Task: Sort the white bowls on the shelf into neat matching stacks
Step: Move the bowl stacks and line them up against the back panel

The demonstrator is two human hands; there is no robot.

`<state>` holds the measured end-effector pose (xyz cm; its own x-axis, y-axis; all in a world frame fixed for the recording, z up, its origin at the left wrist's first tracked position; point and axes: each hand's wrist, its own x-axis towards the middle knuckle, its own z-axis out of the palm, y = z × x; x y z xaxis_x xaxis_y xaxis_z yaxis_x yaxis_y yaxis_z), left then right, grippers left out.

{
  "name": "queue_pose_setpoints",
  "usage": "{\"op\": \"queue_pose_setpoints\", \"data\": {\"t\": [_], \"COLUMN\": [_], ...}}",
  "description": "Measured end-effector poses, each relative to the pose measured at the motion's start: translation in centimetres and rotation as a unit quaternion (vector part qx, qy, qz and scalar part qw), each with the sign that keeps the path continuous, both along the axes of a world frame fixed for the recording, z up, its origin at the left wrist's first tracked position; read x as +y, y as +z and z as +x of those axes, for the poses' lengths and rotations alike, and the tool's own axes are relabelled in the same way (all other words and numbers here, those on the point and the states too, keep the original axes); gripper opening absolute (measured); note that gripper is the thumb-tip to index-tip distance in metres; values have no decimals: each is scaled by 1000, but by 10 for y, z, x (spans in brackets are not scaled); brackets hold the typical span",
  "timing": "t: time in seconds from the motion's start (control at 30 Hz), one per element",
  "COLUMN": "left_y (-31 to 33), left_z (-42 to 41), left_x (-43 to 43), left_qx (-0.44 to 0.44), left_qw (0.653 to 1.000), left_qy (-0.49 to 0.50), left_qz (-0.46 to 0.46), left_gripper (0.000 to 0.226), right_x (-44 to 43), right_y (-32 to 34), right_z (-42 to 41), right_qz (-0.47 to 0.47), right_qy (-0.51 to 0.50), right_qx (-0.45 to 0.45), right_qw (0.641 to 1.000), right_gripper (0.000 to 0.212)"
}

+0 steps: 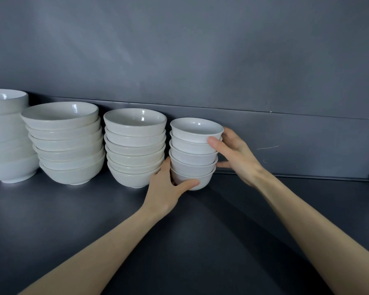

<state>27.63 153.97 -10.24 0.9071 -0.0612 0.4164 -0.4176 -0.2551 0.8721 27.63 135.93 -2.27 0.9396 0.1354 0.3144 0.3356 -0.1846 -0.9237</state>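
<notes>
As left hand [165, 188], right hand [239, 156] grip bowl stack [192, 154]

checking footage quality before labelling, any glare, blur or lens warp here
Head view: tiny glints inside the top bowls; the small bowl stack, left hand and right hand are sharp; the leftmost stack is cropped by the frame edge; the wide lens slants the back ledge; soft arm shadows on the shelf.

Dark grey shelf [51, 220], matte, grey back panel [285, 141] behind; four stacks of white bowls in a row on it, biggest at L to smallest at R: largest stack [6, 145], cut by frame edge; wide stack [68, 150] just beside; medium stack [134, 152] near; smallest stack [192, 154] close against medium's R side; can't tell if its base fully rests.
</notes>
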Motion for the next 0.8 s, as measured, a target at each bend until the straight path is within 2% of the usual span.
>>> {"op": "queue_pose_setpoints", "data": {"t": [0.33,0.8], "left_y": [-1,4], "left_z": [1,0], "left_x": [-1,0], "left_qx": [1,6], "left_qw": [1000,998], "left_qy": [4,18], "left_qz": [1,64], "left_gripper": [74,76], "right_x": [0,0], "right_y": [-1,1], "right_z": [2,0], "right_qz": [5,-20], "right_qy": [3,14], "right_qx": [-4,5], "right_qw": [1000,1000], "right_gripper": [46,44]}}
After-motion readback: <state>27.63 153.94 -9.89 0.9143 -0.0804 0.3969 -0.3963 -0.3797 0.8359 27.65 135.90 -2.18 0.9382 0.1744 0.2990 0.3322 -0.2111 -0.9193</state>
